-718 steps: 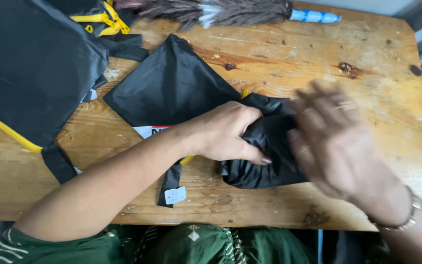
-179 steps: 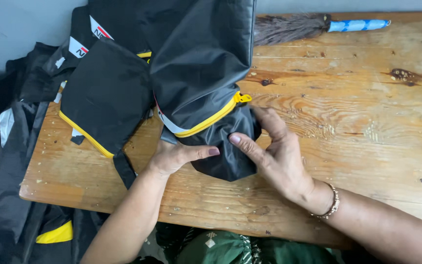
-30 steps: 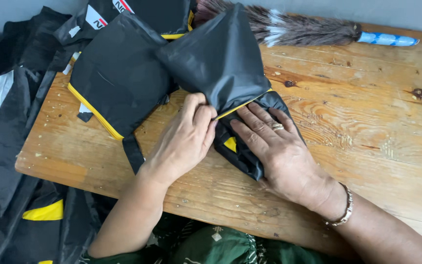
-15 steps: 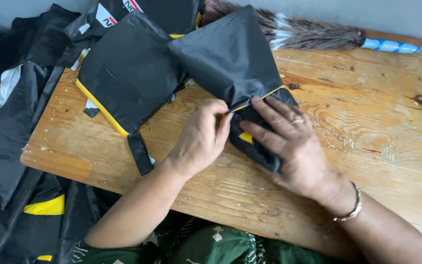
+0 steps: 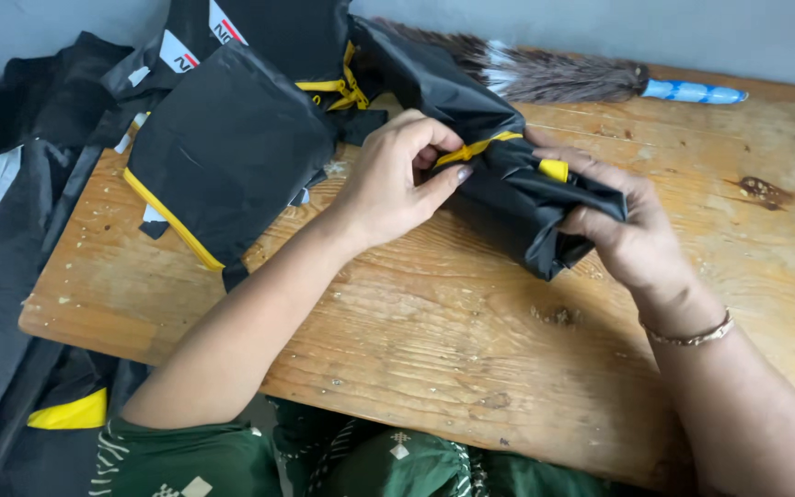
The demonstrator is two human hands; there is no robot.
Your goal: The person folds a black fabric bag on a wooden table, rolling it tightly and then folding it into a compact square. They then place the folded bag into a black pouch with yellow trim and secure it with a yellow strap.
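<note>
The bag at upper centre is black woven cloth with a slight sheen and yellow cloth trim. The table is rough, worn bare wood. The duster at the top has soft feathers and a glossy blue plastic handle.

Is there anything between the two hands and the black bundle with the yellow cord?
Nothing visible. The left hand already pinches the yellow cord on the black bundle, and the right hand grips the bundle's end above the wooden table.
</note>
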